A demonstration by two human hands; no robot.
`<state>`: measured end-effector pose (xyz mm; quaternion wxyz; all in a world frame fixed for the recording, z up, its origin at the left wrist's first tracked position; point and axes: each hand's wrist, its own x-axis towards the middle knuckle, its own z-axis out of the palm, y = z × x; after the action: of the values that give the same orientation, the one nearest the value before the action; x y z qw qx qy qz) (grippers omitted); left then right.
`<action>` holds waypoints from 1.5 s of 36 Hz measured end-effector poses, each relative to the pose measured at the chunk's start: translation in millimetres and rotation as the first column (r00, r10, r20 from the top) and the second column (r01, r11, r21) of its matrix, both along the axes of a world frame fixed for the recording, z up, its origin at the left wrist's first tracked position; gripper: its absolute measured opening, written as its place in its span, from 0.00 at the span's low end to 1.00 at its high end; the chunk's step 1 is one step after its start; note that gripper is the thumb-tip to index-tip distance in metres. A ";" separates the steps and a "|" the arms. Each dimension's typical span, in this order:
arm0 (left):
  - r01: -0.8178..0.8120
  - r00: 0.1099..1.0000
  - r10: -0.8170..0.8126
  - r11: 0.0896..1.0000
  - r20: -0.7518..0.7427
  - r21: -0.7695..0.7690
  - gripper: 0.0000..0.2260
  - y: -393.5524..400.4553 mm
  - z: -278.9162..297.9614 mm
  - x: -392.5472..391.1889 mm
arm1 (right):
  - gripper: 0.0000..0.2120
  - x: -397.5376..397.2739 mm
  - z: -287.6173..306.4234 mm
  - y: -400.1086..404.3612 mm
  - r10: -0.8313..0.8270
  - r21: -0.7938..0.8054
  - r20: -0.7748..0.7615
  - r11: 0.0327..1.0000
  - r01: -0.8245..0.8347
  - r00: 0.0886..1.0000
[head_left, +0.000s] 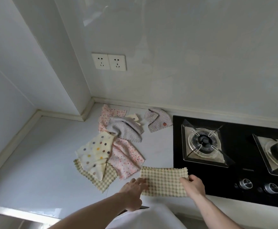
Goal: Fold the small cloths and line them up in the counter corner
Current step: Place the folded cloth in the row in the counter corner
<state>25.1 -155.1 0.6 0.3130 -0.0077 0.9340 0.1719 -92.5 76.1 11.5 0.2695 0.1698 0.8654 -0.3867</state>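
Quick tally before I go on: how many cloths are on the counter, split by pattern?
Green check: 2, one held by left hand and right hand, one under the pile
Pink speckled: 2
Big-dot cream: 1
Grey speckled: 2
Small cream piece behind the grey one: 1
Total: 8

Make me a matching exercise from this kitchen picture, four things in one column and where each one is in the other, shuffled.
Things:
1. checked cloth
2. polka-dot cloth
3. wall sockets
4. stove knobs

Places:
A. on the wall above the counter corner
B. held between the left hand and right hand
C. on the front of the black hob
D. lying in the loose pile, over another checked cloth

Pairs: 1-B, 2-D, 3-A, 4-C
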 end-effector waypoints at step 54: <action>-0.385 0.901 0.388 0.921 -0.193 0.058 0.06 11.1 -13.6 -61.3 | 0.06 30.4 -13.6 -5.9 0.319 -0.082 -0.026 0.944 -0.320 0.948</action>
<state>-36.2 -144.0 -13.0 0.1772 -0.1725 0.9390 0.2389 -62.1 70.2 -2.1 0.3302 0.0134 0.8658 -0.3757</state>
